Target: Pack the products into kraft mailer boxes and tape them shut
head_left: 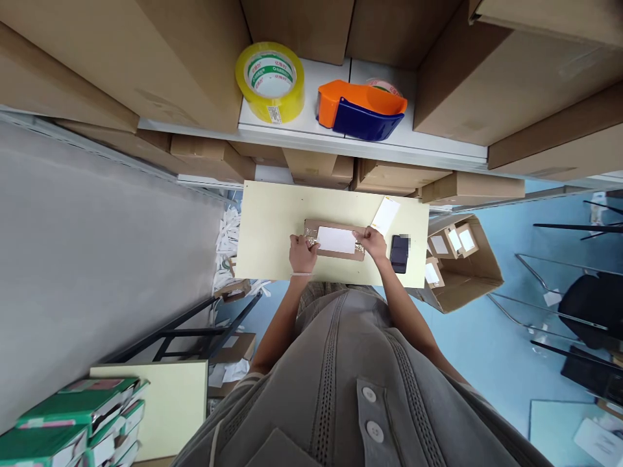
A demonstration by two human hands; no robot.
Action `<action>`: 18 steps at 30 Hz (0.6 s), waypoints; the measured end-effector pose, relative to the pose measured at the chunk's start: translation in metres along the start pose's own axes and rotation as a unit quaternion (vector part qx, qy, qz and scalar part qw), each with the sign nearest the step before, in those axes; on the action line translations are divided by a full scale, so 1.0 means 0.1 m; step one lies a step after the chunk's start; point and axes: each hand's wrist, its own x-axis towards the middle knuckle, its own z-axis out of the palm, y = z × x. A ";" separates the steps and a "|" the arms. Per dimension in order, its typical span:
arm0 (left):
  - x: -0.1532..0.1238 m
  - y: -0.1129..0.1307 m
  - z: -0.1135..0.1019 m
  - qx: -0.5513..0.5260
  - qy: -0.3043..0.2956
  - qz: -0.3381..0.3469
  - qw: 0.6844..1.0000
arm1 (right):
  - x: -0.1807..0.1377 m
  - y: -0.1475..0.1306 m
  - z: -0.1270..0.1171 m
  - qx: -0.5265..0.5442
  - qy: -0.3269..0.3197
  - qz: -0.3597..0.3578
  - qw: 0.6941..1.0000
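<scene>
A narrow brown cardboard box [335, 253] lies on the pale yellow table [272, 214] in front of me, with shiny clear tape at both ends. Across its top is a white label [335, 240]. At the label's left edge, the closed fingers of my left hand [302, 255] pinch the paper. My right hand [372, 243] is closed too, its thumb and finger gripping the right edge near the upper corner. How firmly the label touches the box cannot be made out. Beyond my right hand lies a sheet of white labels [385, 215]; a dark phone [400, 253] is beside that hand.
A shelf [306, 134] above the table holds a yellow tape roll [270, 83], an orange and blue tape dispenser [361, 109] and large cartons. At right stands an open carton [457, 279] with several labelled boxes. Green boxes [78, 415] are stacked at lower left.
</scene>
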 end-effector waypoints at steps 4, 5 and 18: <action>0.07 -0.02 -0.03 -0.012 -0.038 -0.004 0.999 | -0.02 -0.01 0.02 0.018 0.026 -0.004 0.999; 0.08 -0.01 -0.04 -0.010 -0.041 -0.007 0.999 | -0.04 -0.01 0.01 0.017 0.032 -0.005 0.999; 0.43 0.35 -0.16 0.003 -0.062 0.040 0.997 | -0.53 0.06 0.24 0.054 -0.033 0.054 0.997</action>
